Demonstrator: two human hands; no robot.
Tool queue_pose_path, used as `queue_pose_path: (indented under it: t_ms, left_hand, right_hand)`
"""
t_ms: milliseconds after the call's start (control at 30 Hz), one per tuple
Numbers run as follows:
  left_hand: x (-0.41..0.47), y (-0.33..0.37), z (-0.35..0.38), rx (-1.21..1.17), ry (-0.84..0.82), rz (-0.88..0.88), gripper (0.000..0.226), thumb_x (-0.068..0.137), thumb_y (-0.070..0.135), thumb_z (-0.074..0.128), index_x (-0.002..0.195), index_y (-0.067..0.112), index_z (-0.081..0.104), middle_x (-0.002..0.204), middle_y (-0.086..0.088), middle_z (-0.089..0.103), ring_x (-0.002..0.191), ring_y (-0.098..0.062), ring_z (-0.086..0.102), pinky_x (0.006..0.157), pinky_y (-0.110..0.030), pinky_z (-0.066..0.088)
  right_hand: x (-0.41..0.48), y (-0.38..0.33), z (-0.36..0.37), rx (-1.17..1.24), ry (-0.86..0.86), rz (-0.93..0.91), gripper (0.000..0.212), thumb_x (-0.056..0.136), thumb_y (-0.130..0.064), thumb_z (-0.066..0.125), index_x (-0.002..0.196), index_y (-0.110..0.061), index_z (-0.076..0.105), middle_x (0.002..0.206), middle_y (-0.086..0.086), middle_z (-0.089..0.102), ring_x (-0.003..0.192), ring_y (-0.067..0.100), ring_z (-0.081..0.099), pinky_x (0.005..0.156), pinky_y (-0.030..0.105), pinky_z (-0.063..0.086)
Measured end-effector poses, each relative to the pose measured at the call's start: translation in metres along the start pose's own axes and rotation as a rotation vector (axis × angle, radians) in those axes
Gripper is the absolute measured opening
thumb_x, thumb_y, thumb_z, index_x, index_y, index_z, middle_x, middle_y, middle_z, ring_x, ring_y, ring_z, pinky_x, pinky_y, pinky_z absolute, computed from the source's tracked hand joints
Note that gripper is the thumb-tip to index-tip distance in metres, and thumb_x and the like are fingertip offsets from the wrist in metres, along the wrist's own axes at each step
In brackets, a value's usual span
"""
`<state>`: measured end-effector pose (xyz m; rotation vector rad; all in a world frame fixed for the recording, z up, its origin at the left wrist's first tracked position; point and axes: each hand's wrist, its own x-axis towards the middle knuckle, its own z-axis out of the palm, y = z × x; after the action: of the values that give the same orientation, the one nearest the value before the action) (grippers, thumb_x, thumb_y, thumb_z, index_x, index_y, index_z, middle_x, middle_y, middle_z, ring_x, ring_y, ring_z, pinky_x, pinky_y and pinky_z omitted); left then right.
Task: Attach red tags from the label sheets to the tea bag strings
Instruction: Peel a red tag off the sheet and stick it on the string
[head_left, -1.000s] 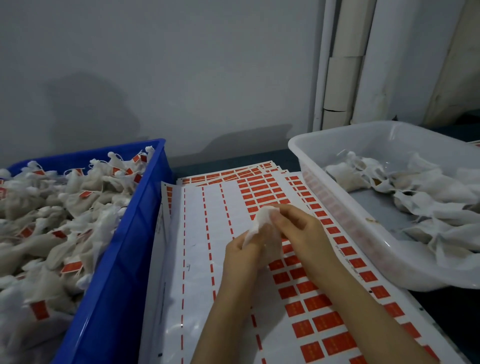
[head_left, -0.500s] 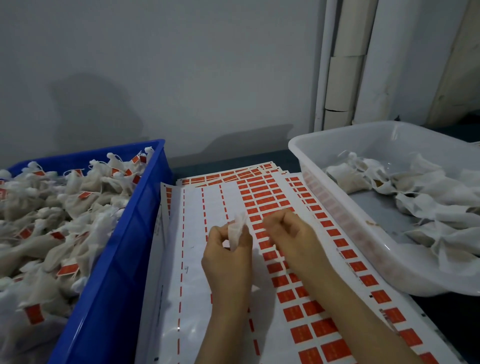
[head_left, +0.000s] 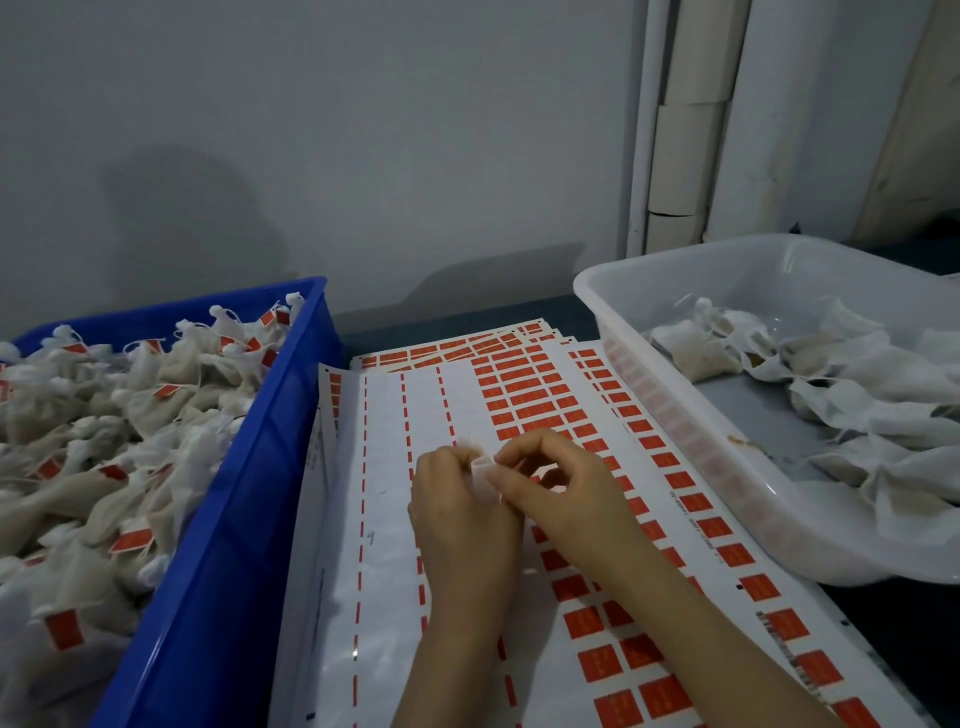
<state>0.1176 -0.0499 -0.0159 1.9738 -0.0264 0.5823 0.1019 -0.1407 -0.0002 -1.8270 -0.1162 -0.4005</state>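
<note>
- Since half a second ago the two hands have closed the gap between them. They now meet over the label sheet (head_left: 384, 519), where before they were slightly apart.
- The left hand (head_left: 462, 519) is curled round a small white tea bag (head_left: 482, 480) and holds it just above the sheet.
- The right hand (head_left: 566, 499) pinches the bag's near edge with thumb and forefinger, the other fingers arched above.
- The string is too fine to make out, and I cannot tell whether a tag is already between the fingertips.
- The red tags (head_left: 540, 400) fill the right part of the sheet. The left columns are already peeled bare.
- To do this step well, probably keep the left grip steady and draw the string out taut with the right hand, so the tag can fold cleanly over it.
- Take the next tag from the row nearest the hands, which keeps the reach short.
- The finished bag likely belongs in the blue bin (head_left: 291, 415) with the tagged bags (head_left: 104, 441).
- The untagged bags (head_left: 857, 405) wait in the white tray (head_left: 675, 410).
</note>
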Motion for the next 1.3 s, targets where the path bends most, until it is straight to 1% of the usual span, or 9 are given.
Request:
queue_pose_path:
  t_ms: [200, 300, 433, 500, 700, 867, 1000, 1167, 1300]
  left_hand:
    - [-0.002, 0.012, -0.003, -0.301, -0.116, -0.157, 0.060, 0.071, 0.034, 0.079, 0.108, 0.046, 0.033, 0.105, 0.036, 0.038, 0.092, 0.008, 0.050, 0.053, 0.004, 0.039]
    - [-0.001, 0.015, -0.003, -0.330, -0.116, -0.187, 0.073, 0.066, 0.036, 0.082, 0.118, 0.045, 0.032, 0.101, 0.038, 0.034, 0.084, 0.008, 0.048, 0.050, 0.006, 0.036]
    - [0.001, 0.005, -0.005, -0.285, -0.160, -0.219, 0.023, 0.077, 0.031, 0.075, 0.091, 0.032, 0.056, 0.088, 0.022, 0.059, 0.079, -0.009, 0.063, 0.049, -0.002, 0.043]
    - [0.001, 0.004, -0.005, -0.298, -0.155, -0.240, 0.015, 0.080, 0.033, 0.072, 0.085, 0.030, 0.058, 0.086, 0.018, 0.062, 0.077, -0.010, 0.064, 0.048, -0.003, 0.044]
    - [0.000, 0.011, -0.006, -0.343, -0.162, -0.224, 0.016, 0.080, 0.032, 0.071, 0.088, 0.031, 0.057, 0.088, 0.020, 0.060, 0.078, -0.008, 0.063, 0.048, -0.003, 0.044]
    - [-0.001, 0.016, -0.008, -0.350, -0.260, -0.148, 0.008, 0.081, 0.035, 0.068, 0.085, 0.040, 0.063, 0.079, 0.037, 0.062, 0.086, 0.016, 0.057, 0.053, 0.000, 0.042]
    - [0.000, 0.013, -0.006, -0.316, -0.211, -0.192, 0.007, 0.080, 0.037, 0.069, 0.078, 0.038, 0.062, 0.071, 0.028, 0.063, 0.081, 0.016, 0.057, 0.048, 0.000, 0.040]
    - [-0.002, 0.011, -0.005, -0.231, -0.171, -0.155, 0.014, 0.080, 0.033, 0.071, 0.083, 0.037, 0.058, 0.086, 0.025, 0.057, 0.078, -0.001, 0.061, 0.050, -0.002, 0.043]
    - [0.001, 0.010, -0.007, -0.133, -0.216, -0.050, 0.023, 0.077, 0.033, 0.074, 0.084, 0.045, 0.055, 0.095, 0.035, 0.051, 0.088, 0.003, 0.056, 0.064, -0.001, 0.039]
  right_hand:
    - [0.003, -0.002, -0.010, 0.086, 0.159, 0.055, 0.011, 0.085, -0.026, 0.062, 0.079, -0.033, 0.057, 0.079, -0.026, 0.061, 0.082, -0.016, 0.056, 0.057, -0.002, 0.040]
    - [0.005, -0.003, -0.012, 0.084, 0.197, 0.081, 0.009, 0.085, -0.027, 0.062, 0.081, -0.033, 0.057, 0.081, -0.026, 0.061, 0.078, -0.007, 0.060, 0.056, 0.001, 0.043]
    - [0.008, 0.000, -0.015, 0.056, 0.243, 0.127, 0.010, 0.084, -0.027, 0.064, 0.082, -0.035, 0.057, 0.086, -0.024, 0.060, 0.083, -0.002, 0.059, 0.062, 0.005, 0.042]
    - [0.008, 0.000, -0.015, 0.020, 0.257, 0.145, 0.011, 0.084, -0.029, 0.064, 0.081, -0.037, 0.057, 0.086, -0.028, 0.057, 0.081, -0.005, 0.056, 0.058, 0.002, 0.038]
    - [0.007, 0.001, -0.014, -0.049, 0.236, 0.113, 0.015, 0.085, -0.031, 0.062, 0.079, -0.043, 0.055, 0.085, -0.035, 0.053, 0.079, -0.009, 0.054, 0.055, 0.000, 0.036]
    - [0.005, 0.000, -0.012, -0.073, 0.216, 0.052, 0.015, 0.085, -0.032, 0.059, 0.077, -0.043, 0.053, 0.083, -0.035, 0.053, 0.077, -0.011, 0.055, 0.056, -0.004, 0.038]
    - [0.004, -0.002, -0.011, -0.089, 0.243, 0.012, 0.017, 0.087, -0.031, 0.056, 0.076, -0.042, 0.050, 0.082, -0.034, 0.051, 0.082, -0.020, 0.051, 0.060, -0.006, 0.036]
    - [0.002, -0.007, -0.011, -0.073, 0.314, 0.029, 0.008, 0.084, -0.039, 0.050, 0.076, -0.041, 0.049, 0.084, -0.032, 0.052, 0.079, -0.010, 0.054, 0.062, 0.000, 0.036]
    - [0.003, -0.011, -0.019, 0.002, 0.468, 0.078, 0.019, 0.075, -0.054, 0.039, 0.080, -0.040, 0.050, 0.090, -0.025, 0.057, 0.085, 0.000, 0.060, 0.073, 0.016, 0.049]
